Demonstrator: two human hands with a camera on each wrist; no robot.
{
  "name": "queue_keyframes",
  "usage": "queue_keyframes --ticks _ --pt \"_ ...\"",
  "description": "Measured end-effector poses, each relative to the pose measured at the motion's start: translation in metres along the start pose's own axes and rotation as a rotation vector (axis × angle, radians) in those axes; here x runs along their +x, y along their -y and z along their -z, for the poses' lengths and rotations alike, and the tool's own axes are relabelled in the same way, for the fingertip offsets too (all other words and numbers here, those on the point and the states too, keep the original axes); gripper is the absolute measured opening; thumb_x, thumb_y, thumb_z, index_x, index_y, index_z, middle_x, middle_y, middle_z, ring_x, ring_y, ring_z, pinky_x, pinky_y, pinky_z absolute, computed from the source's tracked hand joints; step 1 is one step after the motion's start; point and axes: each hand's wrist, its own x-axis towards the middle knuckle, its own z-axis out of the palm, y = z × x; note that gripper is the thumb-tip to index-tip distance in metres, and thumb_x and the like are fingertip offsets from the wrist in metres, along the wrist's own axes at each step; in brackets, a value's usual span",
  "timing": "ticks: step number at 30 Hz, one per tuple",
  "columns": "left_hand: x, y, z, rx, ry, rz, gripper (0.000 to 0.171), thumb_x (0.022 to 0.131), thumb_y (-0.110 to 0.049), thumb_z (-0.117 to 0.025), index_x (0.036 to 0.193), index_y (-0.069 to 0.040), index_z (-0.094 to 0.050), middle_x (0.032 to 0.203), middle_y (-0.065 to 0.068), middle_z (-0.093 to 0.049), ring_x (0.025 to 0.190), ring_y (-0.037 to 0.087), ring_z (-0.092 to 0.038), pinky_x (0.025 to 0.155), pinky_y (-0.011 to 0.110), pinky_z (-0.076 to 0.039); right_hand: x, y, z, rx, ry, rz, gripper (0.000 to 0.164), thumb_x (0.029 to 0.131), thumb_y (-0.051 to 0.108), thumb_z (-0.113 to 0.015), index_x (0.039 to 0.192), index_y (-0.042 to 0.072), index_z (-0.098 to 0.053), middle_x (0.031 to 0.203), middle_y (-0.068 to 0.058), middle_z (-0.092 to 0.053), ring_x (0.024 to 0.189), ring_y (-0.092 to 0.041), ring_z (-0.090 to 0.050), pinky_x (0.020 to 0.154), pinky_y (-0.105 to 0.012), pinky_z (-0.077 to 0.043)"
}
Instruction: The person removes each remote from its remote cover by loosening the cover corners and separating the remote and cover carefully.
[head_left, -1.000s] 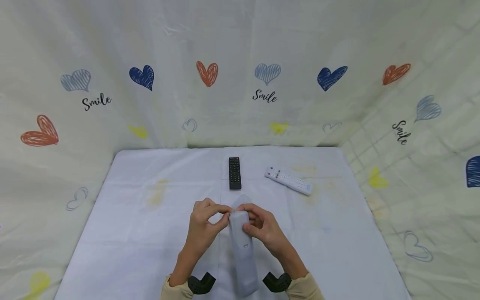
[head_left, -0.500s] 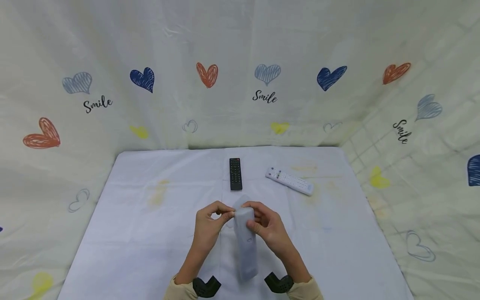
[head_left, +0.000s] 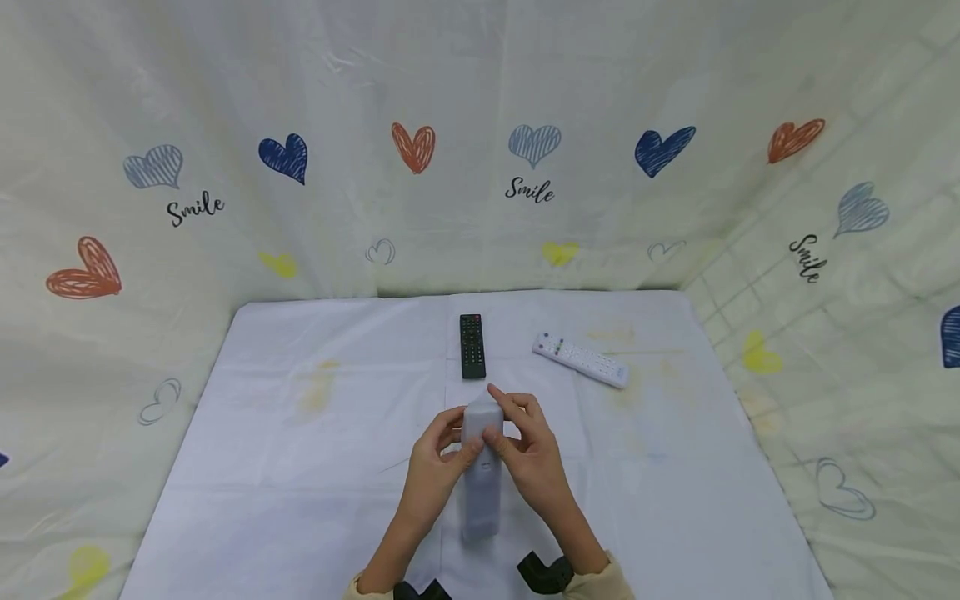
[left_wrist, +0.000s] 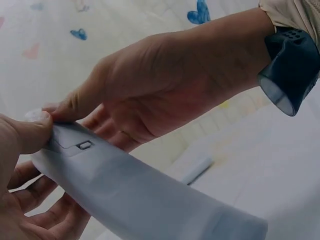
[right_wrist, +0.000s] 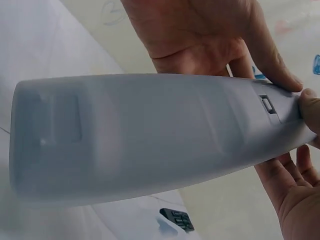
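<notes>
My left grip (head_left: 433, 468) and right grip (head_left: 536, 468) both pinch the pale remote (head_left: 482, 500) near its far end, thumbs on top, latch face up; it's held over the near middle of the bench (head_left: 300, 475), pointing near-to-far; black remote (head_left: 472, 346) lies beyond it; white remote (head_left: 581, 360) sits slanted, far right.

Pale remote (right_wrist: 160, 135) between left grip (right_wrist: 200, 45) and right grip (right_wrist: 299, 200)
</notes>
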Motion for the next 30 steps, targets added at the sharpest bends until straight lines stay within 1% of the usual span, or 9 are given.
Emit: queue_keyframes --ticks 5,8,14,17,20,22,25,28,30 --pt "0.0008 0.0021 0.0014 0.006 -0.050 0.000 0.038 0.093 -0.026 -0.080 0.127 -0.015 -0.068 0.119 0.008 -0.074 0.112 0.021 -0.070 0.086 0.028 -0.060 0.0000 -0.0020 -0.0054 -0.069 -0.035 0.030 0.060 0.099 0.012 -0.070 0.154 0.026 -0.052 0.132 -0.006 -0.053 0.121 -0.014 -0.059 0.087 -0.028 -0.062" --pt "0.0009 0.0017 0.0021 -0.014 -0.080 -0.009 0.035 0.092 -0.024 -0.082 0.122 -0.013 -0.069 0.114 0.009 -0.075 0.109 0.017 -0.072 0.078 0.030 -0.062 -0.0005 -0.0037 -0.0071 -0.172 -0.065 0.098 0.054 0.100 0.010 -0.069 0.151 0.024 -0.056 0.129 -0.003 -0.058 0.117 -0.014 -0.063 0.085 -0.025 -0.062" --pt "-0.0002 -0.0021 0.0024 -0.025 -0.120 -0.037 0.036 0.088 -0.022 -0.085 0.116 -0.008 -0.068 0.107 0.013 -0.075 0.093 0.012 -0.076 0.064 0.030 -0.063 -0.0009 -0.0076 -0.0077 -0.500 -0.113 0.403 0.048 0.097 -0.003 -0.068 0.144 0.004 -0.060 0.115 -0.007 -0.067 0.101 -0.016 -0.069 0.081 -0.018 -0.058" --pt "-0.0006 -0.0028 0.0030 -0.008 -0.135 -0.034 0.035 0.087 -0.021 -0.087 0.113 -0.007 -0.068 0.101 0.013 -0.075 0.085 0.011 -0.075 0.062 0.028 -0.061 -0.0004 -0.0092 -0.0067 -0.640 -0.132 0.533 0.039 0.098 0.000 -0.069 0.137 -0.001 -0.064 0.108 -0.009 -0.069 0.091 -0.015 -0.071 0.078 -0.017 -0.057" --pt "-0.0005 -0.0022 0.0032 0.012 -0.144 -0.035 0.039 0.086 -0.018 -0.087 0.118 -0.008 -0.067 0.096 0.012 -0.073 0.079 0.010 -0.073 0.061 0.026 -0.059 0.0006 -0.0103 -0.0052 -0.755 -0.164 0.611 0.023 0.099 0.006 -0.069 0.122 -0.001 -0.071 0.098 -0.007 -0.071 0.080 -0.013 -0.071 0.069 -0.018 -0.058" --pt "0.0002 -0.0010 0.0029 0.032 -0.140 -0.039 0.045 0.086 -0.017 -0.087 0.126 -0.010 -0.067 0.093 0.011 -0.072 0.077 0.010 -0.072 0.062 0.025 -0.058 0.0021 -0.0097 -0.0044 -0.804 -0.188 0.625 0.015 0.098 0.007 -0.071 0.112 0.000 -0.072 0.096 -0.007 -0.072 0.079 -0.015 -0.072 0.067 -0.022 -0.059" --pt "0.0021 0.0004 0.0022 0.074 -0.127 -0.038 0.050 0.087 -0.020 -0.086 0.132 -0.012 -0.066 0.093 0.010 -0.070 0.075 0.009 -0.070 0.064 0.023 -0.057 0.0044 -0.0067 -0.0033 -0.852 -0.198 0.583 0.011 0.094 0.006 -0.074 0.104 0.003 -0.070 0.114 -0.009 -0.074 0.091 -0.019 -0.074 0.071 -0.029 -0.061" --pt "0.0050 0.0019 0.0027 0.097 -0.105 -0.037 0.045 0.088 -0.022 -0.086 0.128 -0.012 -0.070 0.096 0.009 -0.071 0.075 0.009 -0.069 0.062 0.023 -0.057 0.0060 -0.0041 -0.0033 -0.803 -0.179 0.534 0.017 0.090 0.001 -0.075 0.106 0.003 -0.068 0.129 -0.010 -0.072 0.099 -0.021 -0.076 0.076 -0.030 -0.062" --pt "0.0067 0.0015 0.0035 0.108 -0.087 -0.040 0.042 0.088 -0.022 -0.085 0.126 -0.012 -0.071 0.097 0.008 -0.072 0.075 0.010 -0.069 0.061 0.022 -0.056 0.0060 -0.0033 -0.0037 -0.743 -0.167 0.513 0.023 0.090 -0.003 -0.074 0.111 0.002 -0.068 0.124 -0.010 -0.073 0.094 -0.019 -0.077 0.075 -0.027 -0.062"
